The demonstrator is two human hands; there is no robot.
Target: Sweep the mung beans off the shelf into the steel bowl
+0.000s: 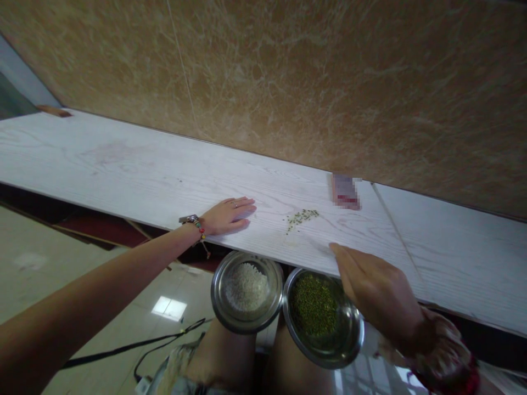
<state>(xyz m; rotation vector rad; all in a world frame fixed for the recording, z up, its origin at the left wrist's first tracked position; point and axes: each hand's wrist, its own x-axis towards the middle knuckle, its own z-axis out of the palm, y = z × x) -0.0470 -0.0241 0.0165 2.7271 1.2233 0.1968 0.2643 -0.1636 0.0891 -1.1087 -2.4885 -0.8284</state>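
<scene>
My left hand (pixel 229 216) lies flat on the white wood-grain ledge (pixel 164 164), fingers stretched out and holding nothing. To its right, a small scatter of green mung beans (pixel 302 218) is spread on the ledge. My right hand (pixel 373 282) is seen edge-on at the ledge's front edge, fingers stretched toward the beans; its palm side is hidden. Beneath it, a steel bowl (pixel 357 334) of green mung beans (pixel 315 304) rests on my lap, partly covered by that hand. Beside it on my lap, another steel bowl (pixel 217 296) holds white rice-like grains (pixel 248 286).
A blurred small packet or card (pixel 346 192) lies near the brown marbled wall (pixel 263 71) behind the ledge. A brown wooden piece (pixel 54 111) sits at the far left end. Below left, a black cable (pixel 123 350) crosses above the tiled floor (pixel 28 274).
</scene>
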